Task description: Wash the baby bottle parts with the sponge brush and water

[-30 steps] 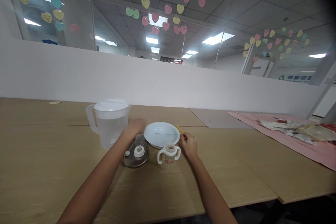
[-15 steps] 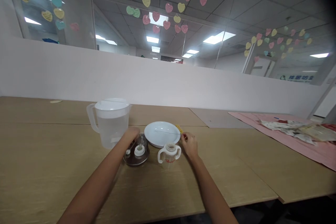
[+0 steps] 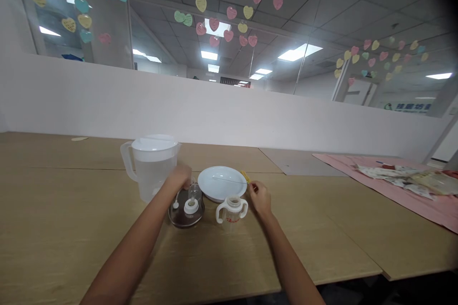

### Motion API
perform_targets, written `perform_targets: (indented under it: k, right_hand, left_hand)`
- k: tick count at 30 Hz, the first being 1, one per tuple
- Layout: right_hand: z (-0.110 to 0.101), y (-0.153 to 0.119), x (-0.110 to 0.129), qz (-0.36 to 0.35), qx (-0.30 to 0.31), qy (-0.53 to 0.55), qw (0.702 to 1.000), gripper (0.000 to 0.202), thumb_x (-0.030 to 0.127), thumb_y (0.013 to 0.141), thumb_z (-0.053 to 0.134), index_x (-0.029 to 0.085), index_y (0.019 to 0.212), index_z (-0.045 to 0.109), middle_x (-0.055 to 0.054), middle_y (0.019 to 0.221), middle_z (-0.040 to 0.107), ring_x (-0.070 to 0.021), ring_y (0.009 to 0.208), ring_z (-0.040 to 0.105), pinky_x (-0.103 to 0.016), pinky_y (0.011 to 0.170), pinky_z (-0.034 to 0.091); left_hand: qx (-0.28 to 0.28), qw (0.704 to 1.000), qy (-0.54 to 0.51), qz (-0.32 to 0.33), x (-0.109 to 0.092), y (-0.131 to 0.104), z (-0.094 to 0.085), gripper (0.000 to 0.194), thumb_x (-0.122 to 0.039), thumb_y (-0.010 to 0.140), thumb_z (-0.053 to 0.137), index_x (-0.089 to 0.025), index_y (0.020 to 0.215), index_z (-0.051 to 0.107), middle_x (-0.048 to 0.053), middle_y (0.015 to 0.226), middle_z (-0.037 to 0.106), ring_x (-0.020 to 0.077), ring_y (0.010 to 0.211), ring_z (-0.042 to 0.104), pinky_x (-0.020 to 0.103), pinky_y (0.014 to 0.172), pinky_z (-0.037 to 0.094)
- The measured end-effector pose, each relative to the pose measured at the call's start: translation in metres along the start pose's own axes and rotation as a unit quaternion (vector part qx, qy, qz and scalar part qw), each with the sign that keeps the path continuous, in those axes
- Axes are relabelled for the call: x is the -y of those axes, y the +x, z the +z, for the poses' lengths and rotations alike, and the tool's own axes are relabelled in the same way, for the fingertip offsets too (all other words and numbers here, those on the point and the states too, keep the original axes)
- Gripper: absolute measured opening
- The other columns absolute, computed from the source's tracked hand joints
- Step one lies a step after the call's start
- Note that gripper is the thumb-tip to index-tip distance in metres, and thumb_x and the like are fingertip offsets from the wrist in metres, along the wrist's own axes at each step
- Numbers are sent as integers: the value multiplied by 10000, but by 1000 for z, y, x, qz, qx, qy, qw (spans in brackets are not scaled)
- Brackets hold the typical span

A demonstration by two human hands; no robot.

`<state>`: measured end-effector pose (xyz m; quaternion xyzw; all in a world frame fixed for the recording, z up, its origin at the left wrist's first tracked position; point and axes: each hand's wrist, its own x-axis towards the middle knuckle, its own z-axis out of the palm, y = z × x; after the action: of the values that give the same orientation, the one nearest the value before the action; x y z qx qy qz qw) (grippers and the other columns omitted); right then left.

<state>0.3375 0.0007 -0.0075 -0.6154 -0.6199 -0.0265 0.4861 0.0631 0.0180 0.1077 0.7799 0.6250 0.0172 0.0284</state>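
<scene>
My right hand is closed in a pinch on a thin wire-like stick that reaches left across the white bowl. A small yellow piece shows beside those fingers. My left hand, smeared by motion, is above the back of a dark tray; its fingers are hidden. On the tray lie a white ring cap, a clear cover and a thin tube with a white end. In front of the bowl stands an uncapped clear baby bottle with two white handles.
A clear lidded pitcher holding water stands behind my left forearm. At the far right a pink cloth carries packets and papers. A white wall runs along the table's back.
My left hand has risen slightly from the tray, uncovering more of the thin tube. My right hand keeps its pinch and its place by the bowl. The view has shifted slightly.
</scene>
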Motion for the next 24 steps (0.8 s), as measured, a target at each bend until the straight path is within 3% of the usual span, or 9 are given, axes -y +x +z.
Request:
perform_targets:
  k: [2, 6, 10, 12, 14, 18, 21, 24]
  right_hand:
    - [1, 0, -1, 21, 2, 19, 1000, 290, 349, 777, 388, 166, 745, 610, -54, 733, 626, -160, 642, 541, -249, 593, 382]
    - [1, 3, -5, 69, -6, 87, 994, 278, 360, 758, 404, 166, 765, 603, -60, 746, 634, -178, 680, 562, -268, 619, 400]
    - [1, 7, -11, 128, -84, 190, 970, 245, 369, 759, 401, 170, 760, 543, -56, 743, 632, -164, 635, 576, -285, 629, 429]
    - [1, 10, -14, 187, -133, 267, 936, 196, 359, 769, 399, 187, 752, 493, -31, 727, 628, -143, 568, 576, -291, 612, 451]
    - [0, 13, -18, 249, -159, 369, 881, 122, 308, 773, 403, 204, 728, 450, -5, 696, 628, -129, 539, 585, -292, 602, 478]
    - [-6, 20, -21, 306, -137, 548, 766, 122, 175, 767, 400, 216, 653, 421, 3, 655, 638, -123, 638, 628, -280, 669, 520]
    - [-9, 22, -19, 290, -105, 599, 739, 128, 162, 761, 448, 215, 645, 457, 10, 662, 639, -120, 689, 637, -272, 711, 531]
    - [-8, 21, -15, 259, -79, 599, 753, 95, 211, 754, 506, 209, 661, 487, 11, 655, 640, -120, 670, 637, -264, 703, 536]
  left_hand:
    - [-5, 1000, 30, -4, -1, -2, -7, 125, -83, 447, 651, -100, 570, 644, 167, 634, 654, 293, 706, 621, 351, 643, 476]
    - [-58, 996, 53, 31, -2, -8, -21, 195, -189, 660, 518, -122, 779, 658, 164, 873, 659, 272, 839, 605, 349, 706, 454]
    - [-149, 985, 4, 87, -7, -8, -27, 276, -167, 748, 391, -184, 885, 630, 95, 916, 657, 222, 870, 594, 306, 719, 433]
    - [-179, 974, -65, 126, -11, -3, -24, 250, -187, 756, 383, -171, 815, 626, 74, 816, 662, 203, 787, 603, 279, 672, 430]
    - [-174, 958, -160, 161, -17, 5, -17, 220, -176, 738, 390, -151, 750, 607, 49, 742, 649, 167, 676, 598, 240, 603, 422]
    - [-150, 923, -298, 192, -28, 22, 3, 198, -181, 730, 394, -123, 728, 583, 24, 693, 615, 122, 557, 567, 196, 501, 394]
    - [-136, 926, -290, 202, -35, 25, 13, 206, -208, 743, 402, -125, 747, 591, 18, 683, 613, 125, 583, 562, 197, 522, 390]
    - [-118, 931, -267, 220, -43, 21, 16, 256, -276, 780, 396, -129, 794, 605, 28, 735, 631, 136, 634, 561, 207, 559, 391]
